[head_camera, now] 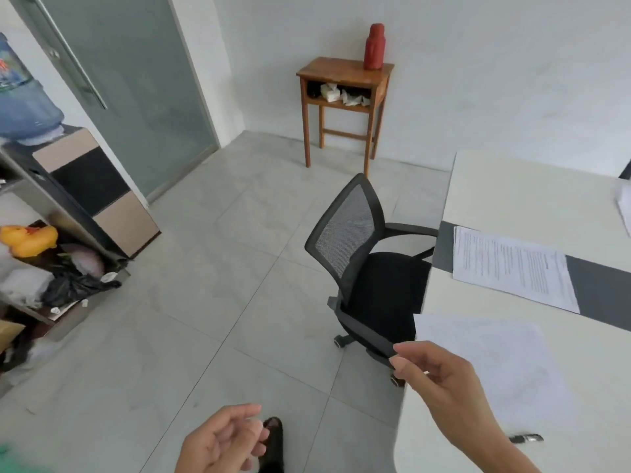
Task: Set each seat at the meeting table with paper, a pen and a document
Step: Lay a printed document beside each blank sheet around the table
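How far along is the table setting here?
Done: printed document, blank sheet and pen lie on the table by the chair. In hand: nothing clear; right hand is at the sheet's edge, left hand empty. Left: other seats, mostly out of view.

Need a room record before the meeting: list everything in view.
meeting table: one, white, grey strip, right
printed document: one, white, across the strip
blank paper: one, white, table's near end
pen: one, dark, table's near edge
office chair: one, black, at table
side table: one, brown wood, far wall
flask: one, red, on side table
water bottle: one, blue, left
toy duck: one, yellow, left shelf
left hand: one, empty, bottom centre
right hand: one, empty, beside blank paper
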Motion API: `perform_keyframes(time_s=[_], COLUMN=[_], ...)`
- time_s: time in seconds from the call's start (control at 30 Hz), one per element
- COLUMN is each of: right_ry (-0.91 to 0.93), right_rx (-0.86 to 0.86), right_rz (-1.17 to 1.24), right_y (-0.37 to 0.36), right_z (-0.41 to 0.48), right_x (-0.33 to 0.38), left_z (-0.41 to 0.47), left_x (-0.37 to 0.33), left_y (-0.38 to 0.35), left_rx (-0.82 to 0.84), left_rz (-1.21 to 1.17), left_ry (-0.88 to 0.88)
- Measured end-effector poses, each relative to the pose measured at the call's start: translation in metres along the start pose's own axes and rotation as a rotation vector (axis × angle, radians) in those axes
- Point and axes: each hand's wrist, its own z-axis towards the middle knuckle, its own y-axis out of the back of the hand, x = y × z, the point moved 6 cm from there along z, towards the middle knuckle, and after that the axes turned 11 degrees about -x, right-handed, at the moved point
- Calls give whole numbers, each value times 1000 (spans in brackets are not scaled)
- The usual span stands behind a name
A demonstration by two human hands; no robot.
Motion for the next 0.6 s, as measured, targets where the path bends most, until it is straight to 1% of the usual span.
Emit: perform_keyframes(time_s=[0.17, 0.27, 0.37, 0.47, 0.6], right_ry=[-110, -183, -253, -313, -368], right_rx=[-248, -392, -526, -678, -823], right_rz=[-10, 14, 23, 44, 86], right_y=[-32, -40, -34, -18, 3], right_z=[22, 23, 21, 19, 30], right_x=[0, 2, 0, -6, -21], left_z=[112, 166, 202, 218, 225], left_x=[-40, -71, -99, -125, -145], left_y=[5, -14, -51, -102, -168], left_rx=[174, 318, 476, 625, 760], left_rz=[46, 79, 156, 211, 264], left_ry=[-40, -47, -84, -143, -186])
